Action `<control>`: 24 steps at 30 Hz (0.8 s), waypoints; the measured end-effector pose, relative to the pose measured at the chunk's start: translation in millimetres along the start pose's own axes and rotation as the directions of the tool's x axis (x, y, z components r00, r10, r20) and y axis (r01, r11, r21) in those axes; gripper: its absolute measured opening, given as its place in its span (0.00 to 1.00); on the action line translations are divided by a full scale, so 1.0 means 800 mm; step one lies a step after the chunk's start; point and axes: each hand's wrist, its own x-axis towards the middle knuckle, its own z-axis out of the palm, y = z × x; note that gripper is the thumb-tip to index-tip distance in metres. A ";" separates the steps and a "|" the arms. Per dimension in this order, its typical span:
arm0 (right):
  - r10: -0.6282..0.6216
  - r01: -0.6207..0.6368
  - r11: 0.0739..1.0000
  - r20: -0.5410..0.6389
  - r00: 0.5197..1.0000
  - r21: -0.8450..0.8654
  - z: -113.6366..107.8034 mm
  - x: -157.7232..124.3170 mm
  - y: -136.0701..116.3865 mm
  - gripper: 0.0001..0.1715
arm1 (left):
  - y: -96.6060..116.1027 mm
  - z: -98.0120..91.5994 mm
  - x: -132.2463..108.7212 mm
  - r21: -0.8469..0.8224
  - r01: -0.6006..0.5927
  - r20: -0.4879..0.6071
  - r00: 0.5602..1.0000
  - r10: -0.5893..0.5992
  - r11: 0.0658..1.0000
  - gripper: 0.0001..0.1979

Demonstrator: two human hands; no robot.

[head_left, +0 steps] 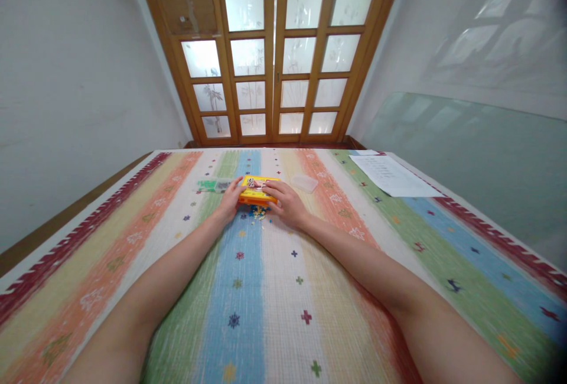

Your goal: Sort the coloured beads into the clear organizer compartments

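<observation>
A small yellow-orange box (257, 191) with a printed top lies on the striped cloth, far ahead of me. My left hand (231, 199) grips its left end, fingers curled against the side. From the right, my right hand (286, 201) reaches over it, fingers resting on the box's top and near edge. A scatter of tiny pale and yellow pieces (259, 215) lies on the cloth just in front of the box, between my two hands.
A green flat packet (212, 185) lies left of the box and a clear plastic lid (305, 183) to its right. A white printed sheet (392, 175) sits at the far right. Wooden glass-paned doors (274, 53) stand behind the cloth-covered surface (248, 301).
</observation>
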 end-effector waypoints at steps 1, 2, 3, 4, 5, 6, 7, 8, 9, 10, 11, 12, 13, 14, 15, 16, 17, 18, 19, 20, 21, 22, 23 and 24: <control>-0.003 0.003 1.000 0.002 1.000 0.003 0.000 0.000 -0.001 0.30 | 0.001 -0.002 0.001 -0.009 0.010 0.000 1.000 -0.010 1.000 0.31; -0.004 0.004 1.000 0.008 1.000 -0.001 0.001 0.000 -0.001 0.30 | 0.002 -0.003 0.001 -0.019 0.017 -0.001 1.000 -0.017 1.000 0.29; -0.004 0.004 1.000 0.016 1.000 -0.008 0.001 0.000 -0.001 0.29 | 0.003 -0.003 0.001 -0.031 0.021 0.000 1.000 -0.021 0.999 0.28; -0.003 0.004 1.000 0.024 1.000 -0.016 0.001 0.000 -0.002 0.29 | 0.003 -0.002 0.001 -0.040 0.025 0.003 1.000 -0.025 0.999 0.27; -0.001 0.002 1.000 0.029 1.000 -0.022 0.001 0.000 -0.002 0.29 | 0.004 -0.001 0.000 -0.045 0.028 0.005 1.000 -0.028 0.999 0.26; 0.007 -0.006 1.000 0.030 1.000 -0.030 0.001 0.001 -0.002 0.29 | 0.004 0.000 -0.001 -0.048 0.033 0.005 0.999 -0.033 0.998 0.26; 0.023 -0.022 0.999 0.023 0.999 -0.037 0.000 0.001 -0.002 0.29 | 0.005 0.001 -0.001 -0.052 0.037 0.004 0.999 -0.037 0.998 0.25; 0.046 -0.046 0.998 0.011 0.999 -0.045 0.000 0.002 -0.003 0.29 | 0.005 0.001 -0.002 -0.055 0.040 -0.001 0.999 -0.040 0.998 0.24; 0.073 -0.073 0.996 -0.005 0.997 -0.052 -0.001 0.002 -0.003 0.29 | 0.004 0.001 -0.001 -0.057 0.040 -0.009 0.999 -0.041 0.998 0.24; 0.095 -0.096 0.994 -0.019 0.995 -0.057 -0.002 0.003 -0.004 0.28 | 0.004 0.000 -0.001 -0.060 0.040 -0.018 0.999 -0.041 0.997 0.24; 0.105 -0.107 0.993 -0.026 0.994 -0.059 -0.003 0.003 -0.005 0.28 | 0.003 -0.002 0.001 -0.063 0.039 -0.024 0.999 -0.041 0.997 0.24; 0.102 -0.103 0.993 -0.022 0.995 -0.058 -0.004 0.003 -0.005 0.28 | 0.001 -0.004 0.003 -0.067 0.040 -0.025 0.999 -0.042 0.997 0.24; 0.086 -0.086 0.995 -0.005 0.996 -0.058 -0.005 0.002 -0.006 0.28 | 0.000 -0.007 0.005 -0.069 0.041 -0.024 0.999 -0.042 0.997 0.24; 0.062 -0.060 0.996 0.023 0.998 -0.060 -0.006 0.002 -0.006 0.29 | -0.002 -0.010 0.008 -0.071 0.039 -0.023 0.999 -0.041 0.997 0.24; 0.035 -0.031 0.997 0.056 0.998 -0.066 -0.006 0.001 -0.006 0.29 | -0.003 -0.013 0.010 -0.075 0.035 -0.022 0.999 -0.037 0.997 0.23; 0.011 -0.005 0.997 0.089 0.996 -0.076 -0.006 0.000 -0.006 0.30 | -0.004 -0.016 0.012 -0.080 0.029 -0.020 0.999 -0.031 0.996 0.23; -0.008 0.019 0.996 0.119 0.993 -0.091 -0.006 0.000 -0.006 0.31 | -0.004 -0.017 0.014 -0.087 0.023 -0.016 1.000 -0.025 0.996 0.23; -0.024 0.040 0.993 0.143 0.989 -0.111 -0.006 -0.001 -0.006 0.32 | -0.004 -0.018 0.014 -0.094 0.019 -0.011 1.000 -0.020 0.995 0.23; -0.035 0.056 0.989 0.156 0.987 -0.135 -0.005 -0.001 -0.005 0.33 | -0.003 -0.018 0.014 -0.100 0.018 -0.002 1.000 -0.019 0.995 0.23; -0.042 0.069 0.984 0.162 0.986 -0.163 -0.005 -0.001 -0.005 0.33 | -0.002 -0.016 0.013 -0.100 0.025 0.007 1.000 -0.024 0.995 0.23; -0.050 0.082 0.978 0.165 0.985 -0.193 -0.004 0.000 -0.004 0.33 | 0.000 -0.014 0.010 -0.097 0.035 0.015 0.999 -0.033 0.995 0.23; -0.058 0.094 0.970 0.165 0.985 -0.223 -0.003 0.000 -0.004 0.33 | 0.002 -0.011 0.008 -0.092 0.046 0.021 0.999 -0.045 0.995 0.23; -0.063 0.103 0.963 0.162 0.985 -0.251 -0.003 0.001 -0.003 0.33 | 0.004 -0.007 0.004 -0.087 0.057 0.029 0.998 -0.055 0.995 0.23; -0.065 0.105 0.956 0.152 0.986 -0.274 -0.003 0.001 -0.001 0.33 | 0.005 -0.003 0.001 -0.082 0.067 0.042 0.997 -0.064 0.994 0.22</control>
